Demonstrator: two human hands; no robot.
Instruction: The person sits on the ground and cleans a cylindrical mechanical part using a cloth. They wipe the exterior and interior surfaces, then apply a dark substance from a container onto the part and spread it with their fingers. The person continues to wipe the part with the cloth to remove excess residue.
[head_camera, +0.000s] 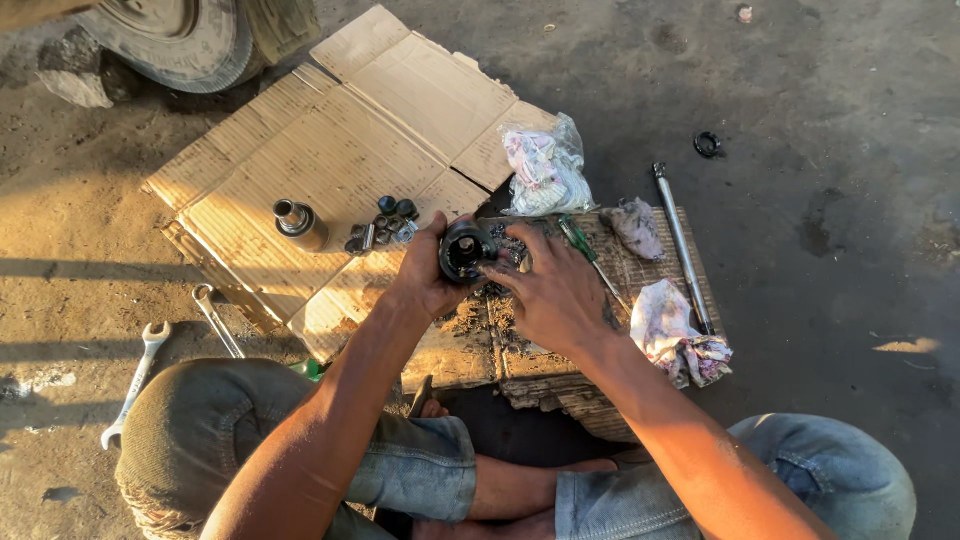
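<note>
Subject: a dark, cup-shaped metal joint housing (466, 250), held above the near edge of a flattened cardboard sheet (330, 150) and a worn wooden board (600, 330) on the ground. Its open mouth faces the camera; a pale inner part shows within, though the detail is too small to identify.

Left hand (425, 275): wrapped around the housing's outer wall from the left, thumb over the top, closed on the part and carrying it. Right hand (555, 295): fingers (505, 272) bent onto the housing's right rim. I cannot tell whether they pinch the rim or merely rest on it.

Handling assessment: the part reads as solid steel, so it is likely heavy for its size and entirely stiff. The surface is dark and looks greasy, so slip is probable. It is not fragile, though loose inner pieces could drop out if the mouth tips down. The best hold appears to be around the cylindrical outer wall, as the left hand has it, mouth kept upward or level.

Surroundings: a small cylindrical metal part (298, 224) stands upright on the cardboard, with a cluster of small dark pieces (385, 225) just beside the left hand. A green-handled screwdriver (585, 250) lies near the right hand. A long metal bar (682, 245) and crumpled rags (680, 340) lie on the board, a plastic bag (545, 170) above them. Two spanners (135, 380) lie on the dirt, well apart to the left.
</note>
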